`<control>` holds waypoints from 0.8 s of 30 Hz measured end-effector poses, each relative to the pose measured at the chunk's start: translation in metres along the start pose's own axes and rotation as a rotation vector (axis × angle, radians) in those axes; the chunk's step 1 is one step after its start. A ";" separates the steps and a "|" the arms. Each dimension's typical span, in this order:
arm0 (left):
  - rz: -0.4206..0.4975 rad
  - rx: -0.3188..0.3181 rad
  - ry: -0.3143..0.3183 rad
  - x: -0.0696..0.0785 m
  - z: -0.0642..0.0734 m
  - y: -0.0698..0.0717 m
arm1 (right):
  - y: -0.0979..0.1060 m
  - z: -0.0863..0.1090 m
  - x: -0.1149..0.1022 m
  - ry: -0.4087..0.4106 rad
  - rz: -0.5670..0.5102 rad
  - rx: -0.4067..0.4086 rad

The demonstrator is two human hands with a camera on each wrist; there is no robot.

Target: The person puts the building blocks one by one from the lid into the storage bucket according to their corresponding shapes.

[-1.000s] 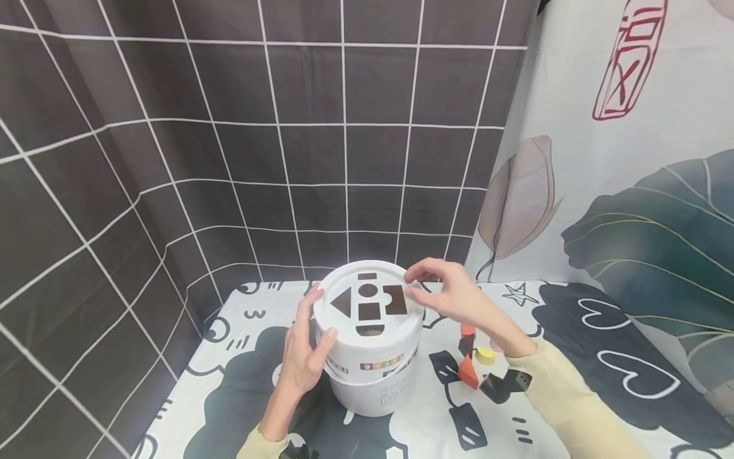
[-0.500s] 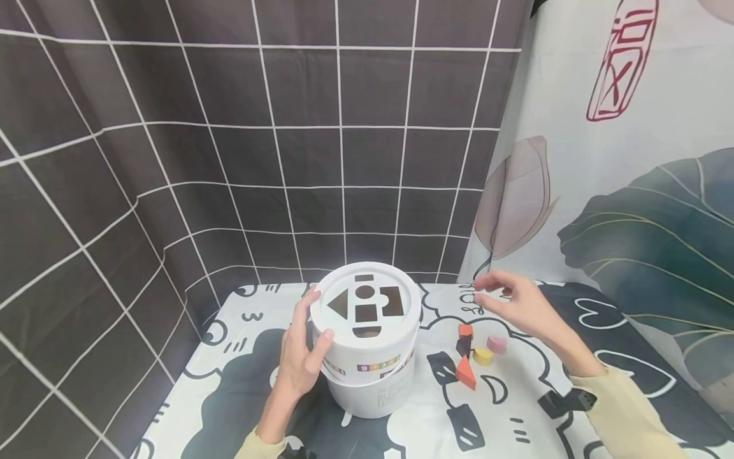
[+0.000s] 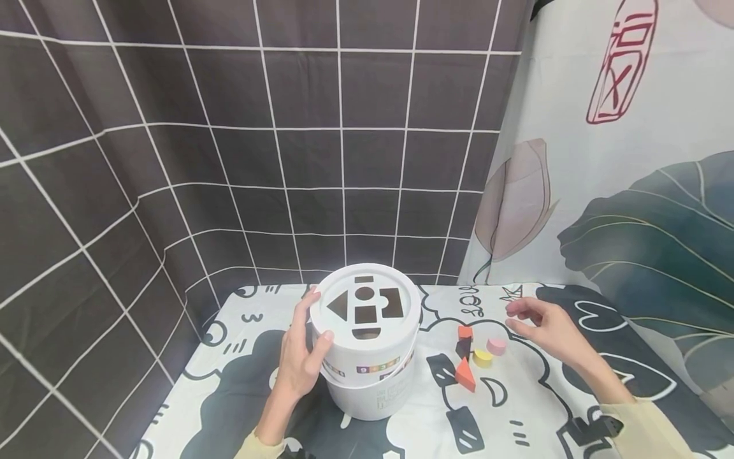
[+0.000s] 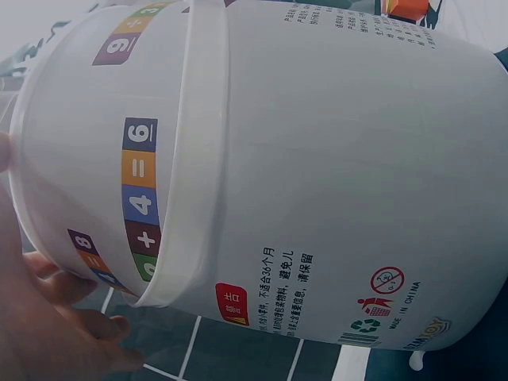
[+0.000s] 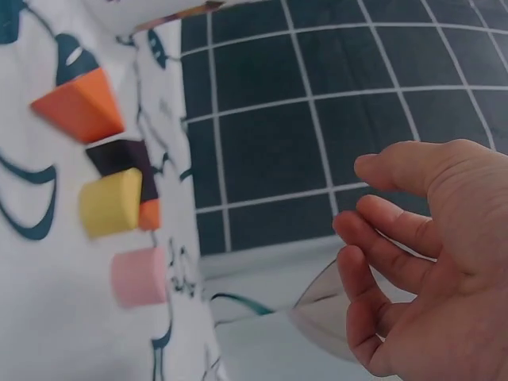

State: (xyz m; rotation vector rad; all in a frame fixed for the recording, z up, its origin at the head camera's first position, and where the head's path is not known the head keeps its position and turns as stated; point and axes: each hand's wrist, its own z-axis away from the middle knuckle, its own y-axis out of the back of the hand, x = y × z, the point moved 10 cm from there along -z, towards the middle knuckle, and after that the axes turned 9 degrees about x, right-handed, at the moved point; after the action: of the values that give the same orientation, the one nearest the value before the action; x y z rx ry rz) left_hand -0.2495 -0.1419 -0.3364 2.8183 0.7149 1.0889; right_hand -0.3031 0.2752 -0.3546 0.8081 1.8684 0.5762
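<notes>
A white shape-sorter bucket [image 3: 367, 376] stands upright on the patterned cloth, its lid [image 3: 338, 331] cut with a triangle, a circle, rectangles and other openings. My left hand [image 3: 301, 344] holds it at the left, thumb near the front rim and fingers bent round the side. The left wrist view brings up coloured sum labels on the bucket [image 4: 357, 175]. My right hand [image 3: 547, 328] hovers at the right with loosely bent fingers and nothing in them. Nearest to it are a pink block [image 3: 496, 346] and a yellow block [image 3: 482, 359].
Beside these lie an orange-red triangular block [image 3: 466, 376], a dark block [image 3: 463, 348] and a small orange block [image 3: 465, 332], all right of the bucket. A dark gridded curtain [image 3: 309, 159] hangs behind the cloth-covered table [image 3: 258, 312]. A leaf-printed curtain [image 3: 573, 210] is at the right.
My right hand has moved away from the lid, rightward and then down, past the blocks' right side. The left hand stays on the bucket.
</notes>
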 end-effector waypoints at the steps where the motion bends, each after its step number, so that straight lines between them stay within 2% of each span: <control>1: -0.001 0.000 0.002 0.000 0.000 0.000 | -0.001 0.001 0.003 -0.002 -0.002 -0.003; 8: -0.004 -0.001 0.010 -0.002 0.002 0.000 | -0.014 0.009 0.025 -0.017 0.063 -0.013; 24: -0.008 0.006 -0.005 0.000 -0.001 0.000 | -0.038 0.017 0.051 -0.068 0.083 -0.049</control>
State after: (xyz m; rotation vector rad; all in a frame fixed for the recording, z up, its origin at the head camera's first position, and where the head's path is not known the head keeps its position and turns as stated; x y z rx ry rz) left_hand -0.2502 -0.1422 -0.3358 2.8200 0.7291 1.0804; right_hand -0.3129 0.2885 -0.4182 0.8659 1.7594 0.6362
